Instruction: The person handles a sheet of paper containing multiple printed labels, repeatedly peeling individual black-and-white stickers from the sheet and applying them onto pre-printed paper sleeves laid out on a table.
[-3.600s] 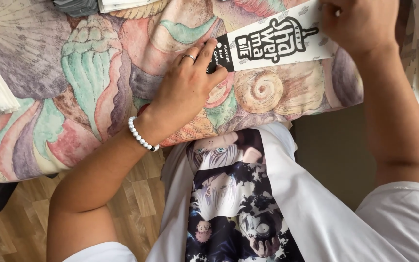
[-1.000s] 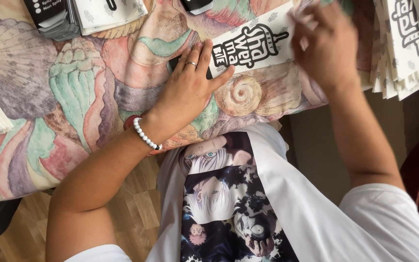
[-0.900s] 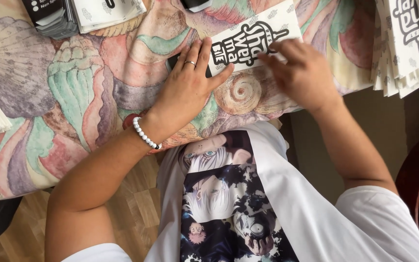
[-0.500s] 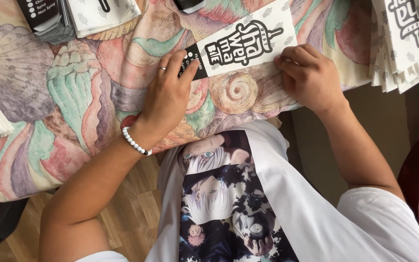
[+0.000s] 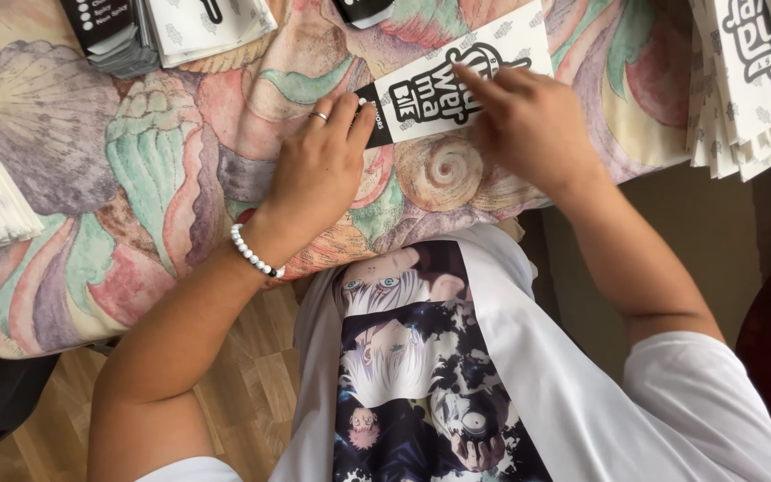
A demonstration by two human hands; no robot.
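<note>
Flat, unclenched, my left hand [image 5: 314, 174] pins the paper strip [image 5: 457, 80]; my right hand [image 5: 528, 125] should press its crease evenly, fingers spread.

Looks like a home craft/packing setup to me: shell-print cloth [image 5: 136, 178] over the table under both hands, wood floor [image 5: 252, 393] below the left arm, stacks of printed paper sleeves [image 5: 751, 80] just right of the right hand.

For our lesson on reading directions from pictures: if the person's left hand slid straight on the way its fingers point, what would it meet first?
The left hand points up and right, fingertips already on the black end of the white printed card. Going on, it would probably cross that card first; the right hand presses it farther along.
</note>
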